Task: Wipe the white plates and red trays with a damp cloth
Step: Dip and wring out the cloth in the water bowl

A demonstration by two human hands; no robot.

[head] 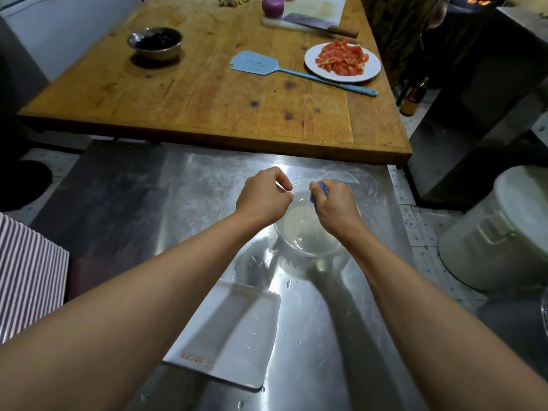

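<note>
Cloth point(320, 193) in the right hand point(335, 207): blue; rectangular plate point(237, 330) on the grey steel counter point(124, 203): white with a row of small orange marks along one edge; bowl point(308, 235): clear. Wooden table point(207, 93): orange-brown with dark knots, carrying a light blue swatter point(255, 64), a round white plate point(370, 69) of red chopped tomato point(341, 59), a purple onion point(272, 5) and a silver bowl point(154, 44) with black contents. Fabric point(26, 277) at left: pink-and-white stripes; bucket point(504, 229) at right: off-white.

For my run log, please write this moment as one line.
scene: steel counter | right hand: grips blue cloth over clear bowl | left hand: curled beside it, contents unclear | white rectangular plate: untouched
</note>
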